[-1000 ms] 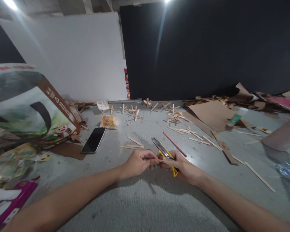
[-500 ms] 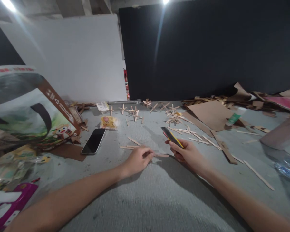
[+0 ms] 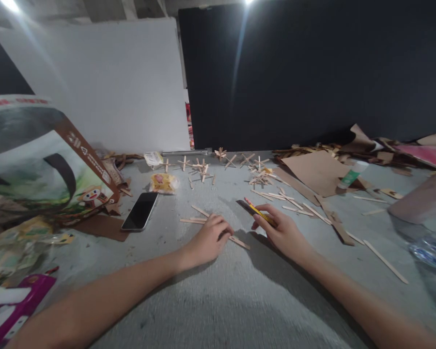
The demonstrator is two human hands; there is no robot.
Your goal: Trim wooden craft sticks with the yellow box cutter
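The craft stick (image 3: 240, 243) should handle as light and fairly stiff, with little slip, but liable to split along the grain or snap if bent; it is best pinched by its long edges near one end. The utility knife (image 3: 263, 216) should be somewhat heavier and rigid, and calls for a hold on the handle, well back from the blade. The stick is pale, flat and narrow, its near right end exposed on the grey tabletop (image 3: 218, 310) at near centre. The knife shows a yellow-and-black handle and a dark front part pointing far left. The left hand (image 3: 210, 238) has its fingers curled over the stick's other end, pinching it against or just above the surface. The right hand (image 3: 286, 236) grasps the knife, right of the stick. A slim red item (image 3: 249, 202) shows alongside the knife; whether it is gripped too cannot be told.
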